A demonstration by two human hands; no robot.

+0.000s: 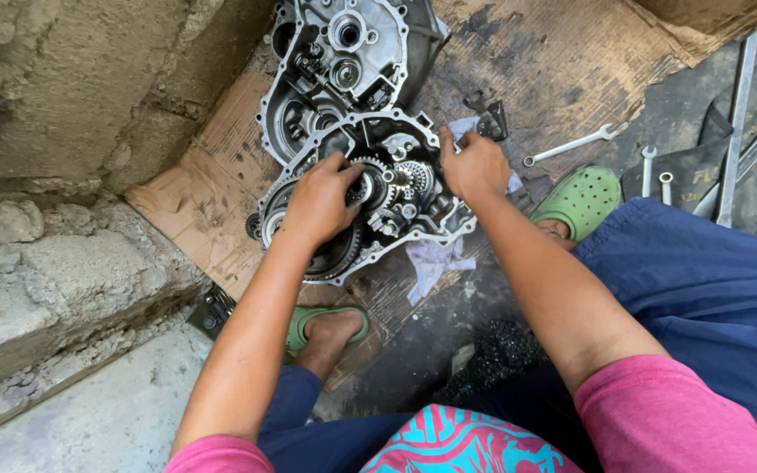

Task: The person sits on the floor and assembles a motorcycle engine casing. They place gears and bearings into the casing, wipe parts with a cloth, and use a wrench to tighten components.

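Fingers (343,171) on gears (378,188), right hand (475,166) gripping crankcase (444,219) edge

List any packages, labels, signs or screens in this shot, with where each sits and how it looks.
No labels, signs or screens show.
Flattened cardboard: brown, oil-stained, spread on the ground under the engine case that the left hand and right hand touch.
Dark bag: upper right beside the wrenches, black with faint pale print, too blurred to tell more.

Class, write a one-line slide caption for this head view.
Left hand grips gears inside an open engine case; right hand steadies its rim on cardboard.
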